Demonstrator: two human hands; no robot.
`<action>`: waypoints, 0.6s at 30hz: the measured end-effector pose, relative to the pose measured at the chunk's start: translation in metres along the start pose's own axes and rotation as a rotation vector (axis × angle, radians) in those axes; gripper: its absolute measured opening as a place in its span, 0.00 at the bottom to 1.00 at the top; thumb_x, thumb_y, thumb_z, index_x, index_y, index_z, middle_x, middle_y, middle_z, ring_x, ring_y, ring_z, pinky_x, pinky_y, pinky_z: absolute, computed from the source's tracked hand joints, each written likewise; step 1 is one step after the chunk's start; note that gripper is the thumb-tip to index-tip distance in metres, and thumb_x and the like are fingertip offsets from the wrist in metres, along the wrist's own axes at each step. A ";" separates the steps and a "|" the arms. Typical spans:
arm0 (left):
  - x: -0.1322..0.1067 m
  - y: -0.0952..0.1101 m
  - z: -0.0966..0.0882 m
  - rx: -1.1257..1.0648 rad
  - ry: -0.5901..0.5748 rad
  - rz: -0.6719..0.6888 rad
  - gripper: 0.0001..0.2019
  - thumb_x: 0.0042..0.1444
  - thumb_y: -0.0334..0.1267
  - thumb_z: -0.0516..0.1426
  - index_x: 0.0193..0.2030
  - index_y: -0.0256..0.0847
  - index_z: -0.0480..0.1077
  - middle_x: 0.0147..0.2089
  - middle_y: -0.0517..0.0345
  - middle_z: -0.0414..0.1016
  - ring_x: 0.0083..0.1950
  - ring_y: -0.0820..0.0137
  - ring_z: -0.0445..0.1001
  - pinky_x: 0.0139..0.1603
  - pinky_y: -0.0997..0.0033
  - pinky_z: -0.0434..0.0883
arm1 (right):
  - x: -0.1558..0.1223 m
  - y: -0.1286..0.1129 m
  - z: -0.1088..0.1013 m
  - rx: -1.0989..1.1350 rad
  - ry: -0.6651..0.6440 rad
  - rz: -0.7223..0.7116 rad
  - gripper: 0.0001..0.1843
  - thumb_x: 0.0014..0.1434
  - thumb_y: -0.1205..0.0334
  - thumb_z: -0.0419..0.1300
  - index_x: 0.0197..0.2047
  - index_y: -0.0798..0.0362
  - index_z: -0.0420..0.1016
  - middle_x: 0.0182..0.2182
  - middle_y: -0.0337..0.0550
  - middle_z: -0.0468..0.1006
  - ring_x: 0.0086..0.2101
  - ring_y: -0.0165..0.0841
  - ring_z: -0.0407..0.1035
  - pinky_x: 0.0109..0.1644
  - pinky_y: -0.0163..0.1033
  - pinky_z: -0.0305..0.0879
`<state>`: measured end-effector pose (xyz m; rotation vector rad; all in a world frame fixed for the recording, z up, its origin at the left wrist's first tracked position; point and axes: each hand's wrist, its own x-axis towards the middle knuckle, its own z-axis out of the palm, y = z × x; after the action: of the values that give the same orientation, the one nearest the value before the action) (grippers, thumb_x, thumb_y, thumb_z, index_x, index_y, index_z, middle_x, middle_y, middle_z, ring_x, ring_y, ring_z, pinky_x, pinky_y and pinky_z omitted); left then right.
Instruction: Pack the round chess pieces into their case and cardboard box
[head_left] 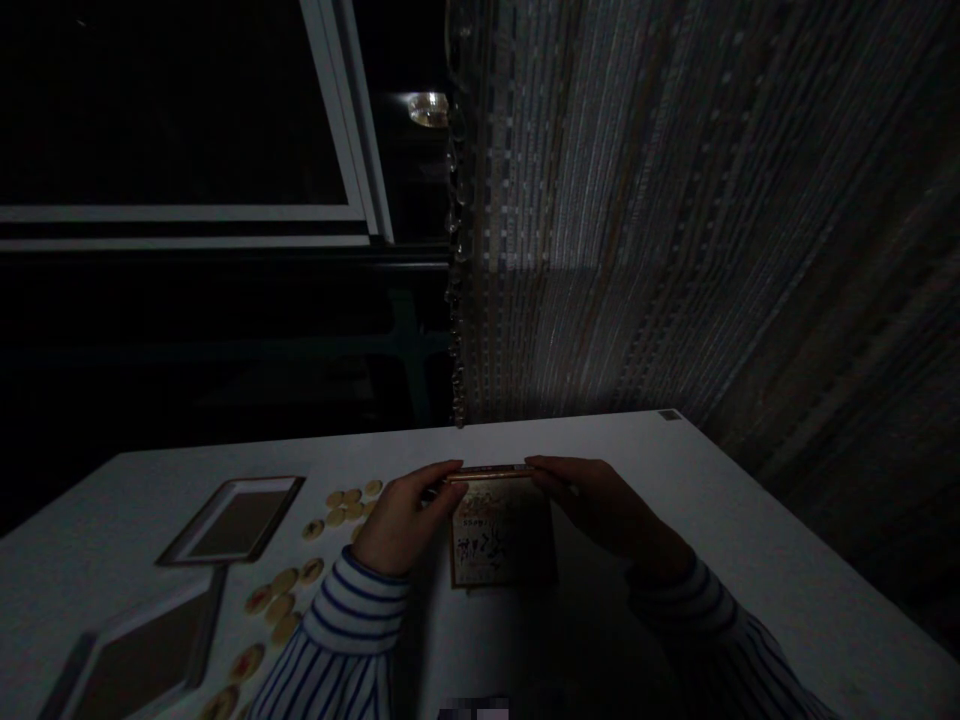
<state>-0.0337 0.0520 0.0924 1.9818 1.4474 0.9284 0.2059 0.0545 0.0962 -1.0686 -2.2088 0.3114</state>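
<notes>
Between my two hands is a printed flat box (495,540) with dark brush-style characters and a brown edge. It is tilted up, and its lower edge is near the white table. My left hand (405,515) pinches its upper left corner between thumb and fingers. At the upper right corner, my right hand (592,500) grips it in the same way. Dim light hides the box's finer detail and whether it has more than one part. Round wooden game pieces (285,582) lie left of my left hand, some partly covered by my striped sleeve.
Two shallow trays with brown bottoms lie on the left of the white table (757,540): a far tray (298,486) and a near tray (202,640). A bead-edged string curtain (600,220) hangs behind the table. A dark window with a pale frame (352,120) is at upper left.
</notes>
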 end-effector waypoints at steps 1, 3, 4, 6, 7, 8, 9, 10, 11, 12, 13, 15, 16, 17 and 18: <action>0.000 0.000 0.000 0.010 0.005 0.011 0.19 0.52 0.47 0.51 0.47 0.40 0.67 0.43 0.54 0.74 0.42 0.67 0.71 0.43 0.67 0.69 | 0.000 0.000 0.001 0.003 -0.005 0.002 0.16 0.59 0.59 0.48 0.48 0.50 0.68 0.42 0.41 0.74 0.41 0.32 0.69 0.46 0.38 0.65; 0.000 0.000 0.001 0.024 0.016 0.042 0.18 0.52 0.47 0.51 0.46 0.40 0.68 0.43 0.54 0.73 0.42 0.68 0.71 0.43 0.68 0.69 | -0.001 0.000 0.002 0.009 -0.015 -0.002 0.16 0.59 0.59 0.48 0.49 0.50 0.67 0.43 0.42 0.74 0.42 0.32 0.68 0.47 0.38 0.65; 0.000 0.000 0.002 0.031 0.023 0.059 0.18 0.51 0.47 0.51 0.45 0.40 0.68 0.43 0.54 0.73 0.43 0.67 0.71 0.44 0.67 0.68 | -0.001 0.000 0.003 0.013 -0.020 -0.006 0.16 0.59 0.59 0.48 0.49 0.50 0.67 0.43 0.42 0.74 0.42 0.32 0.68 0.47 0.38 0.65; 0.000 0.000 0.003 0.042 0.027 0.097 0.17 0.51 0.46 0.52 0.45 0.41 0.68 0.44 0.54 0.73 0.45 0.67 0.70 0.46 0.67 0.68 | -0.002 0.001 0.004 0.021 -0.030 -0.018 0.17 0.59 0.60 0.48 0.50 0.50 0.66 0.43 0.42 0.74 0.42 0.32 0.68 0.47 0.39 0.65; 0.000 0.001 0.003 0.047 0.021 0.115 0.17 0.51 0.46 0.52 0.45 0.41 0.68 0.44 0.54 0.72 0.45 0.67 0.70 0.46 0.67 0.67 | -0.002 0.001 0.005 0.026 -0.036 -0.026 0.17 0.59 0.60 0.48 0.51 0.50 0.66 0.43 0.43 0.74 0.42 0.32 0.68 0.46 0.39 0.65; -0.001 0.001 0.004 0.053 0.014 0.131 0.17 0.51 0.46 0.53 0.44 0.42 0.69 0.44 0.54 0.72 0.45 0.67 0.70 0.47 0.67 0.67 | -0.003 0.001 0.006 0.029 -0.043 -0.033 0.17 0.59 0.61 0.48 0.51 0.50 0.65 0.43 0.43 0.74 0.42 0.32 0.68 0.46 0.39 0.65; -0.001 0.001 0.005 0.059 0.002 0.142 0.16 0.50 0.46 0.53 0.44 0.42 0.69 0.44 0.55 0.72 0.46 0.67 0.70 0.47 0.67 0.67 | -0.003 0.001 0.006 0.032 -0.046 -0.038 0.17 0.59 0.61 0.48 0.51 0.50 0.65 0.43 0.43 0.74 0.42 0.32 0.68 0.46 0.40 0.65; -0.001 0.002 0.005 0.067 -0.011 0.149 0.16 0.51 0.46 0.53 0.44 0.42 0.69 0.44 0.55 0.73 0.46 0.67 0.70 0.48 0.67 0.66 | -0.003 0.001 0.007 0.033 -0.050 -0.041 0.17 0.59 0.61 0.48 0.51 0.50 0.65 0.43 0.43 0.74 0.42 0.32 0.68 0.46 0.40 0.65; -0.002 0.002 0.005 0.076 -0.026 0.151 0.16 0.51 0.46 0.53 0.44 0.43 0.69 0.44 0.55 0.73 0.46 0.67 0.69 0.48 0.67 0.66 | -0.003 0.002 0.008 0.035 -0.048 -0.041 0.17 0.59 0.61 0.49 0.51 0.50 0.65 0.43 0.43 0.74 0.42 0.32 0.68 0.46 0.40 0.65; -0.002 0.003 0.006 0.084 -0.039 0.146 0.16 0.51 0.46 0.52 0.44 0.43 0.69 0.44 0.56 0.73 0.46 0.67 0.69 0.48 0.67 0.66 | -0.004 0.002 0.009 0.038 -0.045 -0.042 0.17 0.59 0.62 0.49 0.51 0.49 0.65 0.43 0.43 0.73 0.42 0.32 0.68 0.46 0.41 0.65; -0.003 0.003 0.006 0.090 -0.054 0.137 0.16 0.51 0.46 0.52 0.45 0.43 0.70 0.44 0.56 0.73 0.46 0.67 0.70 0.48 0.67 0.66 | -0.004 0.002 0.010 0.041 -0.044 -0.042 0.17 0.58 0.62 0.49 0.51 0.49 0.64 0.44 0.42 0.73 0.42 0.32 0.68 0.46 0.41 0.65; -0.003 0.004 0.006 0.092 -0.089 0.110 0.17 0.51 0.46 0.52 0.45 0.43 0.70 0.44 0.56 0.73 0.45 0.67 0.70 0.48 0.67 0.66 | -0.004 0.001 0.011 0.049 -0.045 -0.043 0.17 0.58 0.62 0.49 0.52 0.49 0.64 0.44 0.42 0.73 0.42 0.32 0.68 0.46 0.41 0.65; -0.003 0.005 0.006 0.091 -0.101 0.095 0.17 0.51 0.46 0.51 0.45 0.43 0.70 0.44 0.55 0.74 0.45 0.67 0.70 0.48 0.67 0.66 | -0.004 0.001 0.011 0.053 -0.046 -0.041 0.17 0.58 0.62 0.49 0.52 0.49 0.64 0.43 0.42 0.73 0.42 0.32 0.68 0.46 0.41 0.65; -0.003 0.005 0.005 0.091 -0.110 0.081 0.17 0.52 0.47 0.51 0.46 0.43 0.70 0.44 0.55 0.74 0.44 0.66 0.70 0.47 0.67 0.66 | -0.004 0.000 0.012 0.061 -0.044 -0.038 0.17 0.58 0.62 0.49 0.52 0.48 0.64 0.43 0.42 0.73 0.42 0.32 0.68 0.46 0.40 0.65; -0.003 0.005 0.005 0.091 -0.113 0.071 0.18 0.52 0.47 0.51 0.46 0.43 0.70 0.44 0.55 0.74 0.44 0.66 0.71 0.47 0.67 0.66 | -0.004 0.000 0.012 0.070 -0.041 -0.035 0.17 0.58 0.62 0.49 0.52 0.49 0.64 0.43 0.43 0.73 0.42 0.32 0.68 0.46 0.40 0.65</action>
<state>-0.0272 0.0473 0.0920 2.1288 1.3865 0.7787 0.1997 0.0523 0.0857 -0.9936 -2.2332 0.3952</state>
